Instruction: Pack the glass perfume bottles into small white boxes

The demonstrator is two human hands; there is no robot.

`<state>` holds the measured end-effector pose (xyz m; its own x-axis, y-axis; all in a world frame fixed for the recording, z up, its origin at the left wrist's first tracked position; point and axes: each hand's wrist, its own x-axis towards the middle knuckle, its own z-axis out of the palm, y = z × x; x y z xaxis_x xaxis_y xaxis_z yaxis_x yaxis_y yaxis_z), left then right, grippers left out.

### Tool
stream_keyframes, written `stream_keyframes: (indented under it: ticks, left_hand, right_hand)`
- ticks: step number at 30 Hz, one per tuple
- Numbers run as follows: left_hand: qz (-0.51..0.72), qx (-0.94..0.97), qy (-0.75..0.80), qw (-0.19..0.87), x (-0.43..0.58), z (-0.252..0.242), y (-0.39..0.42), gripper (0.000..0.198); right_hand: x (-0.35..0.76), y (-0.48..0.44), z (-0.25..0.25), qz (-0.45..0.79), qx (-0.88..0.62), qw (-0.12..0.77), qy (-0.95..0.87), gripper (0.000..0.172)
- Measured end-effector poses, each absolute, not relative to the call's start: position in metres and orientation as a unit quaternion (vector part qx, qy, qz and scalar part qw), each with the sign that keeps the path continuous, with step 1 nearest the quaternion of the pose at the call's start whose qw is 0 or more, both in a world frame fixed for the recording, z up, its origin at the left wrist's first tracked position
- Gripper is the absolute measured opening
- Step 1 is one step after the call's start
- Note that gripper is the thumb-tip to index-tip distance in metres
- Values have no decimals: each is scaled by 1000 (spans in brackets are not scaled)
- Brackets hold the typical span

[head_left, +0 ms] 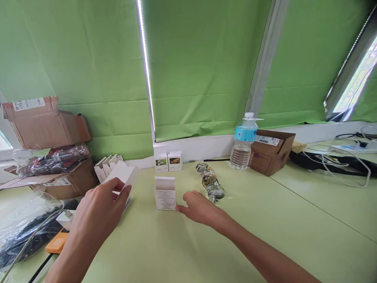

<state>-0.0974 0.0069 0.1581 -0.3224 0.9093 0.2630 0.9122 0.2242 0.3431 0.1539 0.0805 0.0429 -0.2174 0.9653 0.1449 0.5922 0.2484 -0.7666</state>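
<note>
My left hand pinches a thin white piece of paper or card between thumb and fingers; its exact kind is unclear. In front of me a small white cardboard box stands upright with its top flap raised and printed text on the near side. At that box's lower right corner is the thumb of my right hand, which looks to be touching or very near it. The fingers of this hand are slightly curled and apart from the thumb, with nothing visible between them. Behind it lies a row of shiny, clear-wrapped items.
Two small white boxes with plant pictures stand by the wall. Several white cartons lean behind my left hand. A water bottle and brown box stand right; stacked cartons, plastic bags and an orange item lie left.
</note>
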Motion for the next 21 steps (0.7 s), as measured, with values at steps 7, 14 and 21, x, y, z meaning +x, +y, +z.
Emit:
stream_keyframes:
  ticks: [7, 14, 21]
  left_hand:
    - [-204, -632, -748, -23, -65, 162, -19, 31]
    - [-161, -719, -674, -53, -26, 138, -26, 25]
    - [-118, -761, -638, -23, -13, 127, -29, 21]
  right_hand:
    - [152, 40, 118, 556, -311, 202, -744, 46]
    - [144, 40, 117, 645, -260, 279, -662, 48]
    - [142, 46, 105, 650, -254, 295, -653, 29]
